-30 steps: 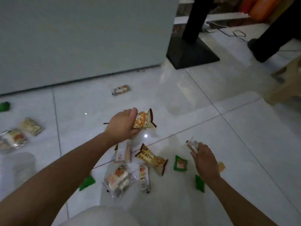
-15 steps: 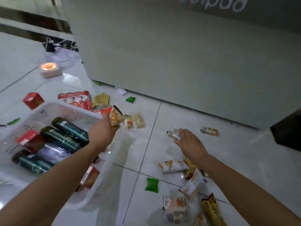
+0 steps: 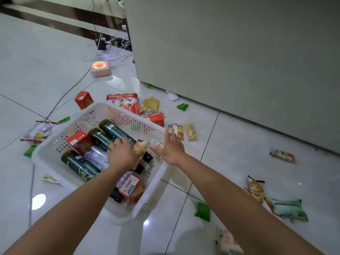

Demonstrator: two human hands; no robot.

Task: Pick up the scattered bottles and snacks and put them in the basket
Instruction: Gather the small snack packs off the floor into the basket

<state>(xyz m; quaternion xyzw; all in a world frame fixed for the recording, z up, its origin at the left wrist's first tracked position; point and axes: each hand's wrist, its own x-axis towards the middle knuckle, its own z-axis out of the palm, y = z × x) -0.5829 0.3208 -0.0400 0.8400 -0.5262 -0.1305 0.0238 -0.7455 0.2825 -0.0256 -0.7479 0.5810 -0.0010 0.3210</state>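
Over the basket (image 3: 152,188), the left hand (image 3: 121,156) curls round an orange packet (image 3: 140,147). The right hand (image 3: 172,149), above the basket's right rim, has mostly straight fingers and a small wrapper (image 3: 156,144) at its thumb; blur hides whether it is pinched or loose. Both snacks look light, soft and crinkly, best held by a sealed edge, and should drop harmlessly onto the bottles (image 3: 114,131) inside; the floor (image 3: 239,140) right of the basket leaves open reaching room.
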